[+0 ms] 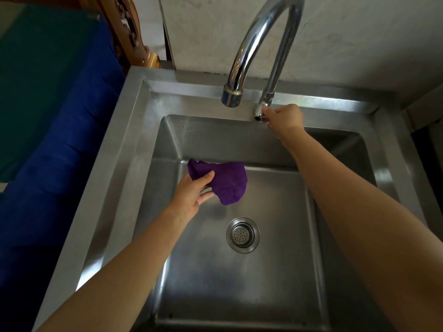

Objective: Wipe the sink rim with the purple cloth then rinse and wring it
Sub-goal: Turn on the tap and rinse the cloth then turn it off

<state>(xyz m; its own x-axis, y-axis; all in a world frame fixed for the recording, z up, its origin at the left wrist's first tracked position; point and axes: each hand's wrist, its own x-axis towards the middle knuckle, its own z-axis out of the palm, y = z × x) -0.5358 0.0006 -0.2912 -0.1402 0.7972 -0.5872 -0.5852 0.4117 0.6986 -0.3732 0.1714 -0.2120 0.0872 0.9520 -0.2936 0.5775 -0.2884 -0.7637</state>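
Purple cloth (225,182) is bunched up in my left hand (191,195), thumb on top and fingers (205,195) curled under its near-left edge, so that hand's closed on it; most of the fabric hangs out to the right of my fingertips and a small corner pokes up past my thumb. I'm holding it over the basin, above the far-left part of the sink (134,130) floor, not touching the steel as far as I can tell. Drain strainer (242,235) sits below and to the right of my left hand, a bit nearer to me. My right hand (284,121) is well apart from the cloth, up at the back rim, fingers pinched shut around the tap handle (259,113) at the base of the faucet (261,41). Spout end hangs just left of that hand & above the cloth; no water visible coming out. Beyond my left forearm, off the sink's left edge, there's blue fabric (60,140) w/ a green sheet (36,80) over it, plus a carved wood piece (131,32) at the far corner.
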